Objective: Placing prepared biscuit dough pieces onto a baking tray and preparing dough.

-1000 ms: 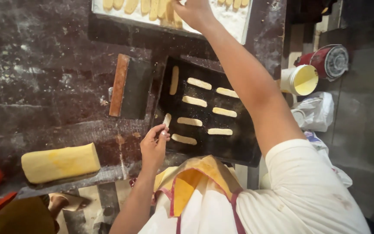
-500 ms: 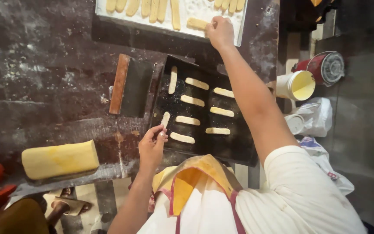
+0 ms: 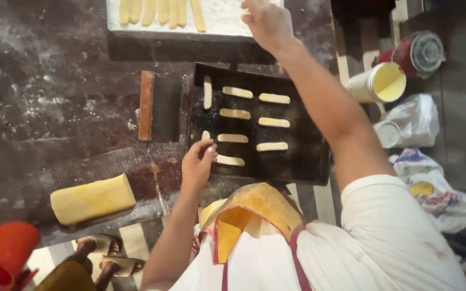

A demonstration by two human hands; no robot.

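The left hand (image 3: 198,164) sits low and close to the body, forearm bare and rising from the bottom edge; its wrist is bent slightly, back of the hand up; the fingers (image 3: 210,146) are curled together at the tips in a light pinch. The right hand (image 3: 267,22) is stretched far forward at the top; that arm is nearly straight, running from the short white sleeve up and leftward; its fingers are bunched and pointing down, their tips blurred.
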